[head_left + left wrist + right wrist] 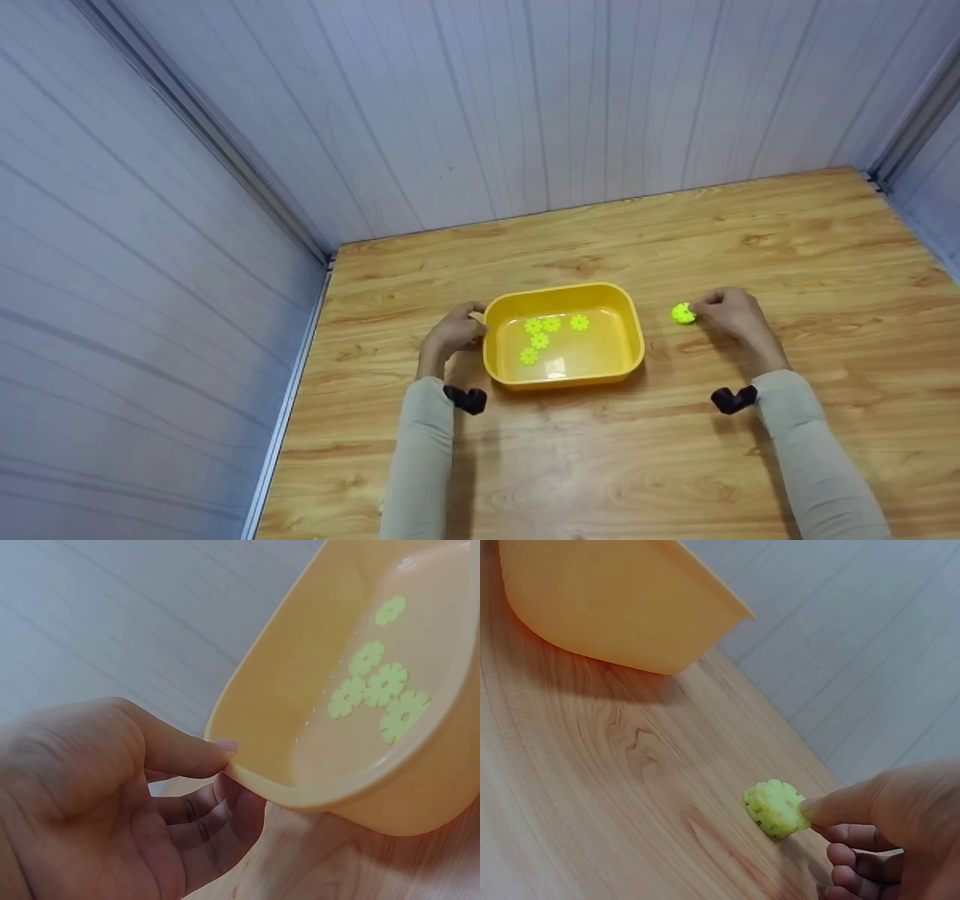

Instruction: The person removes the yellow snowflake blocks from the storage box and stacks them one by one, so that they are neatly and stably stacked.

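A yellow plastic basin (564, 381) stands on the wooden table, with several flat neon-yellow notched discs (529, 356) lying on its floor. My left hand (457, 332) grips the basin's left end; in the left wrist view the thumb presses on the rim (300, 799) and the other fingers curl below it. To the right of the basin, my right hand (731, 311) pinches a small clump of notched discs (774, 808) between thumb and forefinger. The clump is close above or on the tabletop; I cannot tell which. Its discs overlap, so how many there are is hidden.
The wooden tabletop (600, 465) runs back to a pale panelled wall (570, 112). Another panelled wall (150, 300) rises along the left edge. Dark wrist mounts (733, 400) stick out inward from both sleeves.
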Motion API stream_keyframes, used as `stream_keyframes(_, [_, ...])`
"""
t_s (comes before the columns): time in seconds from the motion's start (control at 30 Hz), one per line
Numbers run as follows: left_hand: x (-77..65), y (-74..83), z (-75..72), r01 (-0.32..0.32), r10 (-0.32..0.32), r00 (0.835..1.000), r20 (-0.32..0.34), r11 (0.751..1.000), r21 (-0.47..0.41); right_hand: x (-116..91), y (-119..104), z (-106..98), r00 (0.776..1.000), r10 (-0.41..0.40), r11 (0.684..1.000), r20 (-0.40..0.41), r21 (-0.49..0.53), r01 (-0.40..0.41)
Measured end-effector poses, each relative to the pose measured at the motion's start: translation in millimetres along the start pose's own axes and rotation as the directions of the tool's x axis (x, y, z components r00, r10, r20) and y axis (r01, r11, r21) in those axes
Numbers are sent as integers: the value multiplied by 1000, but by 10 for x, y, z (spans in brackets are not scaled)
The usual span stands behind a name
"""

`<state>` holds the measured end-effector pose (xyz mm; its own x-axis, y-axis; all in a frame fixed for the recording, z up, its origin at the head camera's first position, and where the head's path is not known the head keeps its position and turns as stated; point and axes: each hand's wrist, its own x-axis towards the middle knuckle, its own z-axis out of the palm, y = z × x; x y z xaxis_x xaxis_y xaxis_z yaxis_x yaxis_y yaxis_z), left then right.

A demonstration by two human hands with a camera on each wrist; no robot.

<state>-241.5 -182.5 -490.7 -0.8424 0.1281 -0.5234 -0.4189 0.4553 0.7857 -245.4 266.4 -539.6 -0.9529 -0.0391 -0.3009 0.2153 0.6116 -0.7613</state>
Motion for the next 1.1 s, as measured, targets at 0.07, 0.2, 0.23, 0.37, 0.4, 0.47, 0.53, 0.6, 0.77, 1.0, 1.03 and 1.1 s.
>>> stream_keyframes(0.07, [-2,-1,-3,0,0,1000,-1,1000,-1,6,0,9,1000,-3,1000,-6,-9,3])
stream_keyframes(0.2, [-3,-5,-7,-2,2,1000,-1,1000,-3,9,-12,21,1000,-7,1000,-14,-18,7])
stream_keyframes(0.23, [0,-9,-7,-3,3,1000,-1,1000,-3,10,-16,23,1000,-11,1000,-19,-23,11])
stream_keyframes(0.37, [-6,-18,-4,-17,17,1000,7,1000,-25,18,-28,26,999,-28,998,-37,-57,26])
stream_keyframes(0.4, [-10,-16,-5,-17,17,1000,8,999,-28,23,-29,26,999,-32,997,-41,-65,29])
stream_keyframes(0.47, [-44,14,-7,-15,15,1000,19,999,-35,29,-27,30,999,-32,997,-44,-75,29])
stream_keyframes(0.53, [-43,27,-18,-6,7,999,34,1000,-29,37,-26,33,999,-28,997,-46,-77,24])
stream_keyframes(0.6, [-39,31,-26,-3,4,999,43,1000,-25,43,-23,37,999,-24,996,-49,-82,20])
stream_keyframes(0.77, [-10,0,-16,-10,10,1000,24,1000,-23,45,-19,41,998,-18,996,-57,-87,13])
stream_keyframes(1.0, [-11,-3,2,-18,18,1000,0,1000,-14,-7,-50,-19,998,-16,998,-55,-63,13])
stream_keyframes(1.03, [-13,-3,3,-17,17,1000,-1,1000,-16,-12,-57,-34,999,-15,999,-47,-52,13])
stream_keyframes(1.1, [-13,-3,1,-13,13,1000,-5,1000,-18,-18,-76,-59,999,-17,999,-39,-36,15])
